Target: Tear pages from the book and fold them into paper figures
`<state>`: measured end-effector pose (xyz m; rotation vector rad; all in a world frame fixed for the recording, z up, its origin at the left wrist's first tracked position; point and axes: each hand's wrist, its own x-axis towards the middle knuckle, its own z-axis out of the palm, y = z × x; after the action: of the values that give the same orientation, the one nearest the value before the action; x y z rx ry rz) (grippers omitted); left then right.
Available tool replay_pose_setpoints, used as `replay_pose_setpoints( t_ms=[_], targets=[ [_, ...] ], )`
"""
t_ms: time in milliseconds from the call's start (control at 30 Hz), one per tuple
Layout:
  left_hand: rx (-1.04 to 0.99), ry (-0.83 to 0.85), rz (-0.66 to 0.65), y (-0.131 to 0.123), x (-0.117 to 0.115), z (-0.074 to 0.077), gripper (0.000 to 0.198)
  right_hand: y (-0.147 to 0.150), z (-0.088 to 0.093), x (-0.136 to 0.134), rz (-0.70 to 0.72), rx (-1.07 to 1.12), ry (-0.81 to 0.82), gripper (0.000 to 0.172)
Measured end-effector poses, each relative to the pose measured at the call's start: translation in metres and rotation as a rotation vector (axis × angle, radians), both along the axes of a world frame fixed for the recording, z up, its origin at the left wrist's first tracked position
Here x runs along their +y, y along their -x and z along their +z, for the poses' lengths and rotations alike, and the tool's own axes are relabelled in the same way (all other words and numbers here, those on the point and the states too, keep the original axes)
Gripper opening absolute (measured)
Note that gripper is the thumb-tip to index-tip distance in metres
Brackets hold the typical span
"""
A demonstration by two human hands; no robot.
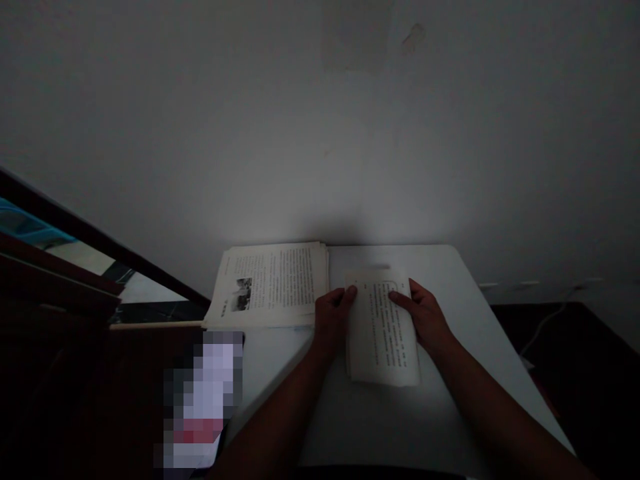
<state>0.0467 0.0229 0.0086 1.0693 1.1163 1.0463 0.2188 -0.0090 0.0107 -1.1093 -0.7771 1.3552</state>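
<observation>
Printed sheaf (383, 347) over the worktop (440, 273), fingers of the left hand (333, 319) and right hand (427, 317) clamped on its opposite edges, presumably keeping the leaves together. The larger paper stack (280, 283) lies leftward, apparently giving the hands room.

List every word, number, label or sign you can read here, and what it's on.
No text is legible.
Held sheets: printed lines, too small and blurred to read.
Paper stack: print beside a picture, also too small and blurred.
Screen: pixelated, nothing readable.
</observation>
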Motion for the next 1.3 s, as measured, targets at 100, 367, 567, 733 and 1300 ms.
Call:
replay_pose_setpoints(
  t_ms=[100, 367, 567, 733, 1300],
  targets=[
    [-0.01, -0.011, -0.001, -0.0001, 0.0001, -0.0007, 0.04, 0.0001, -0.0003, 0.0003, 0.006, -0.002, -0.003, 0.027],
    [0.034, -0.043, 0.022, -0.0004, -0.0016, 0.0005, 0.042, 0.0006, 0.0012, 0.0001, 0.013, -0.014, -0.009, 0.028],
    [0.044, -0.045, 0.028, -0.0002, -0.0029, 0.0004, 0.041, 0.0019, 0.0012, -0.0004, 0.012, -0.02, 0.006, 0.029],
    [0.01, -0.039, 0.029, -0.0001, -0.0033, -0.0011, 0.04, 0.002, 0.0008, 0.0007, 0.014, -0.022, -0.014, 0.029],
    [0.068, -0.049, 0.032, -0.0007, -0.0052, 0.0054, 0.043, 0.001, 0.0041, -0.0001, 0.021, -0.058, 0.036, 0.032]
  ],
)
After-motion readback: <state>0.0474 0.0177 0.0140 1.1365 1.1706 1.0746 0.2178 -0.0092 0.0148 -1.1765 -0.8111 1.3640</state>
